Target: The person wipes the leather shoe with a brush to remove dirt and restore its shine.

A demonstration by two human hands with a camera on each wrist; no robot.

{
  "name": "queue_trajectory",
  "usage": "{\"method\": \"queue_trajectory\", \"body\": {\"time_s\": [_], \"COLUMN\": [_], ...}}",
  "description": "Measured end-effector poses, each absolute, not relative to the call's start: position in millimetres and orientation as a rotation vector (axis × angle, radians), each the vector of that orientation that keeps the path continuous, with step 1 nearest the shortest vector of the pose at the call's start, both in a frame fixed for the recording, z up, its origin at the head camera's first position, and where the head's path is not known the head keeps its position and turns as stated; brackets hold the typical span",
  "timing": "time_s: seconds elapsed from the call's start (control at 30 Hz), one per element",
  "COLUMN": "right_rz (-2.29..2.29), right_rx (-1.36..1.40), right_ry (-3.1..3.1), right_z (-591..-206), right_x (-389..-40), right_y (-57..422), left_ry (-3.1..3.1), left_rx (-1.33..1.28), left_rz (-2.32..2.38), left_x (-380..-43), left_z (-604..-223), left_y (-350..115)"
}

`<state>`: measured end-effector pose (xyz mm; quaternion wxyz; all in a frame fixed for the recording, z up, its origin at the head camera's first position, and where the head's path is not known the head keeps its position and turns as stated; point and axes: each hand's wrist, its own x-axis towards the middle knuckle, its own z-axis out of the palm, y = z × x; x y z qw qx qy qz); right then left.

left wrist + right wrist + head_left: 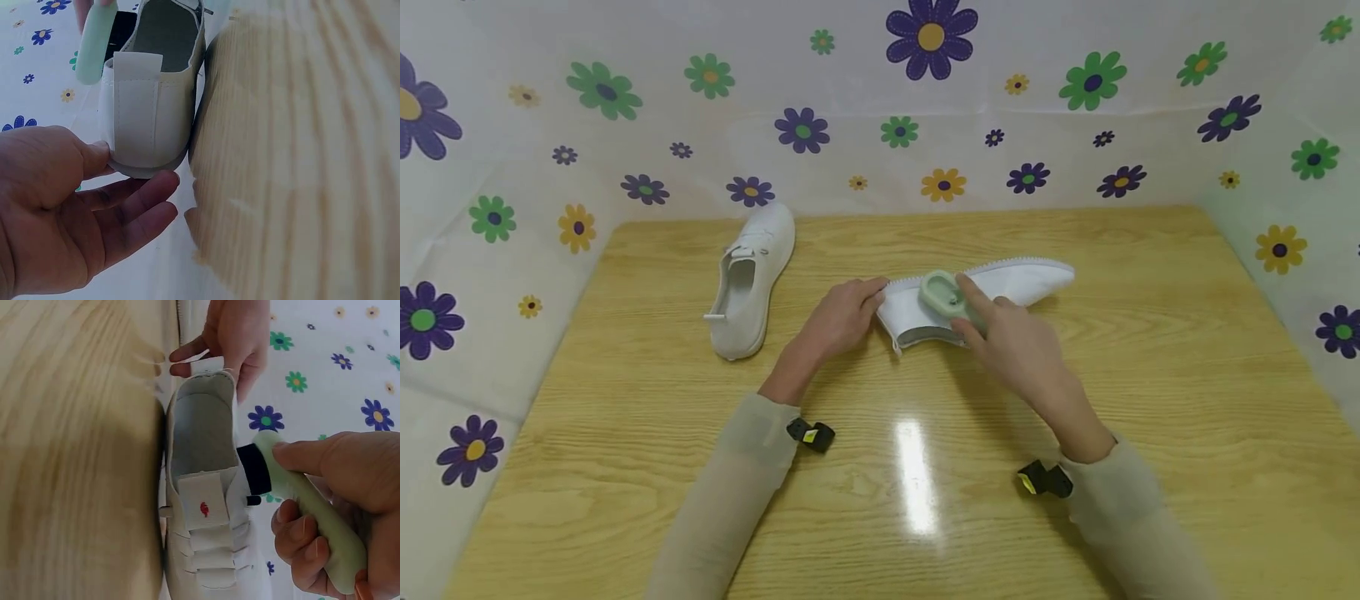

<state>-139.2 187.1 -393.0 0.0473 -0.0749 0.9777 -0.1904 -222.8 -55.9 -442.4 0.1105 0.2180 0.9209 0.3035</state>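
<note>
A white shoe (1037,282) lies on its side on the table, its opening toward me and its toe to the right. My left hand (844,318) holds it at the heel (134,119), with the thumb on one side and the fingers around the sole edge. My right hand (1018,346) grips a pale green brush (325,528) by its handle. Dark bristles (254,470) meet the shoe's upward-facing side near the opening. In the right wrist view a small red mark shows on the shoe's tongue (204,503).
Another white shoe (751,292) stands upright at the back left of the wooden table (625,467). A flower-patterned cloth (850,75) rises behind the table and at both sides. A black wrist camera (811,435) sits at each sleeve cuff.
</note>
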Motion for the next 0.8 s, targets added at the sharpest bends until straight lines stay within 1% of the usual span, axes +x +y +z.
{"method": "queue_trajectory", "body": {"time_s": [0.1,0.27,0.37,0.47,0.7,0.8], "right_rz": [-0.634,-0.729,-0.732,-0.68,-0.661,-0.723], "right_rx": [-0.182,0.043,0.092,0.04,-0.22,-0.293], "right_ry": [2.973,3.041,3.091,3.144,2.996,2.919], "right_z": [-389.4,-380.4,-379.8,-383.5,-395.2,-394.7], "right_x": [-140.6,-139.1,-137.3,-138.7,-142.9,-143.8], "right_y": [197.3,241.2,254.4,246.0,189.3,184.3], "left_ry": [2.705,2.699,2.695,2.693,2.706,2.704], "left_rx": [0.641,0.643,0.638,0.625,0.625,0.62], "left_rz": [0.892,0.87,0.85,0.851,0.883,0.888], "left_x": [-222.6,-223.0,-223.4,-223.7,-222.2,-221.6], "left_z": [-442.3,-443.4,-444.1,-444.2,-442.6,-442.4], "left_y": [-55.4,-53.4,-52.9,-53.2,-55.7,-55.5]}}
